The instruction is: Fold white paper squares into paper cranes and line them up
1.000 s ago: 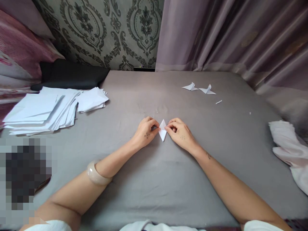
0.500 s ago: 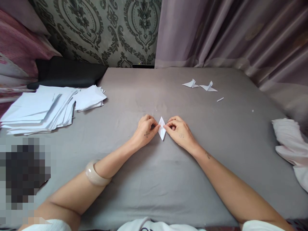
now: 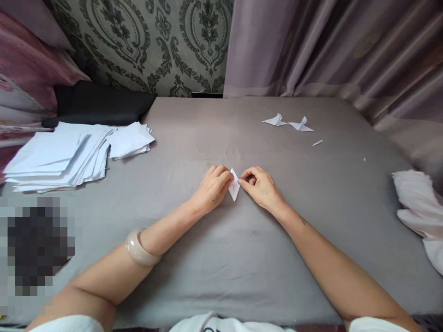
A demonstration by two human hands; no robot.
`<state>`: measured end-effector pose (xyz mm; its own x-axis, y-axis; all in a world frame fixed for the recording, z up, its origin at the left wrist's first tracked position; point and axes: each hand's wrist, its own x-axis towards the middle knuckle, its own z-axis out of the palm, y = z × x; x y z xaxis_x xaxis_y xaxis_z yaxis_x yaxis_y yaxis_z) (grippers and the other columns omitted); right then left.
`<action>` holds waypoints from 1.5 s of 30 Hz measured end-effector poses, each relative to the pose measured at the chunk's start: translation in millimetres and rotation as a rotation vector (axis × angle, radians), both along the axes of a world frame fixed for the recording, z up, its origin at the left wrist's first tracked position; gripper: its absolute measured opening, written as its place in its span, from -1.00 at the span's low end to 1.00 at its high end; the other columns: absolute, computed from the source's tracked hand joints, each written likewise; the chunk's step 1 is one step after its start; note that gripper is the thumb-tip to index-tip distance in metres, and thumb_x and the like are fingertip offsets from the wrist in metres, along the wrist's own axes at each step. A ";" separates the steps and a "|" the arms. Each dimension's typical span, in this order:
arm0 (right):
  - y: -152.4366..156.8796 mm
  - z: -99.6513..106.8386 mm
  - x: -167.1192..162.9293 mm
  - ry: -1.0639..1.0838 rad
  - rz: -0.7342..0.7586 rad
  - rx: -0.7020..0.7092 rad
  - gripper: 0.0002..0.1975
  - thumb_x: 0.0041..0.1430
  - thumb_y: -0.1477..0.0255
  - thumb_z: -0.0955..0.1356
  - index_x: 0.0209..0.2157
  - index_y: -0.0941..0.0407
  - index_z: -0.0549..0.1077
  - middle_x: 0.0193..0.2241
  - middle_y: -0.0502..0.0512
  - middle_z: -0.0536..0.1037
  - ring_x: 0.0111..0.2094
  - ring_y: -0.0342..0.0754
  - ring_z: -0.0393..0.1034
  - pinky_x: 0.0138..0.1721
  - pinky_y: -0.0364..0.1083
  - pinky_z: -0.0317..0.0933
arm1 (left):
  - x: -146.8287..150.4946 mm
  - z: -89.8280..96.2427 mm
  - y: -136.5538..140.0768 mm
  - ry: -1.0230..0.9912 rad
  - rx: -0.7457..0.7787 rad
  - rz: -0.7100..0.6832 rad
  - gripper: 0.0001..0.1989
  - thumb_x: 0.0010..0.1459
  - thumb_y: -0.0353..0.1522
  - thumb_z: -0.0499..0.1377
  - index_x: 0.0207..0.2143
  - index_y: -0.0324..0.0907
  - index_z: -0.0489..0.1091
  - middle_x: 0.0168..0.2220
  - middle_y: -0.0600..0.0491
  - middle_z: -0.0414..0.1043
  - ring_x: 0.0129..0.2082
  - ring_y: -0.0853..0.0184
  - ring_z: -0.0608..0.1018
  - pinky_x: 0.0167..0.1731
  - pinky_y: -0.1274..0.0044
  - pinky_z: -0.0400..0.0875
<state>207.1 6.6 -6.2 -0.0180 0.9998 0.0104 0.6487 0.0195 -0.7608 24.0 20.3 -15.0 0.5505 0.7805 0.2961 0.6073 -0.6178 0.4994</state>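
A small white folded paper [image 3: 234,189], shaped like a narrow diamond, is between my two hands at the middle of the grey cloth surface [image 3: 221,258]. My left hand [image 3: 213,186] is closed, its fingertips over the upper left part of the paper. On the right edge, my right hand [image 3: 260,185] pinches the paper between thumb and forefinger, the other fingers curled. The left fingers cover part of the upper fold. A pale bangle [image 3: 140,250] circles my left forearm.
Two folded paper cranes [image 3: 276,121] sit at the back right, with a small paper strip [image 3: 317,143] near them. At left lie a large stack of white paper [image 3: 51,154] and a smaller stack [image 3: 129,140]. A black cloth-like item [image 3: 104,103] lies behind; white fabric [image 3: 415,198] is at right.
My left hand has turned over the paper, and its fingertips now cover more of the upper left side. My right hand has shifted very slightly to the right.
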 end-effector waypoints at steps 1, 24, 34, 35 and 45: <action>-0.4 -0.4 0.9 0.010 0.002 0.005 -0.93 0.02 0.41 0.37 -0.39 0.10 0.45 -0.39 -0.01 0.43 -0.53 -0.20 0.25 -0.38 -0.12 0.20 | 0.2 1.1 -0.4 0.030 0.021 -0.056 -0.80 0.28 -0.48 -0.05 -0.22 -0.23 0.36 -0.24 -0.04 0.38 -0.27 0.30 0.33 -0.20 0.46 0.32; -34.5 8.2 -5.6 -0.679 0.380 0.377 -0.63 0.24 0.62 0.17 -0.02 0.09 0.44 -0.21 0.16 0.48 -0.23 0.01 0.28 -0.24 -0.03 0.20 | -2.7 13.4 -32.0 0.364 0.081 -0.002 -0.73 0.16 -0.58 -0.05 -0.24 -0.25 0.41 -0.17 -0.10 0.41 -0.15 0.21 0.42 -0.21 0.44 0.46; -34.2 8.7 -4.9 -0.647 0.365 0.355 -0.61 0.21 0.64 0.17 -0.02 0.12 0.45 -0.20 0.17 0.48 -0.23 0.02 0.30 -0.27 -0.04 0.21 | -4.9 8.8 -19.6 -0.172 -0.200 0.295 -0.80 0.06 -0.54 0.04 -0.41 -0.21 0.45 -0.27 -0.02 0.45 -0.36 0.34 0.48 -0.27 0.47 0.42; -33.8 7.8 -4.7 -0.622 0.359 0.353 -0.62 0.20 0.63 0.18 -0.03 0.11 0.46 -0.20 0.17 0.48 -0.22 0.02 0.31 -0.28 -0.04 0.21 | -3.2 9.0 -17.7 -0.188 -0.244 0.317 -0.84 0.07 -0.50 0.07 -0.39 -0.22 0.46 -0.28 -0.03 0.43 -0.36 0.34 0.47 -0.26 0.46 0.42; -18.7 -5.2 -2.2 0.023 0.032 0.157 -0.72 0.12 0.49 0.28 -0.10 0.11 0.42 -0.20 0.11 0.54 -0.36 -0.13 0.40 -0.21 -0.08 0.29 | 1.5 6.9 -12.7 -0.273 -0.329 0.223 -0.90 0.10 -0.39 0.17 -0.43 -0.23 0.44 -0.19 -0.08 0.41 -0.17 0.26 0.45 -0.14 0.38 0.36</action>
<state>204.8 -12.1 -11.3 -0.0477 0.9847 0.1677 0.6284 0.1601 -0.7613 25.5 7.6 -8.1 0.2952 0.9474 0.1237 0.5269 -0.2694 0.8061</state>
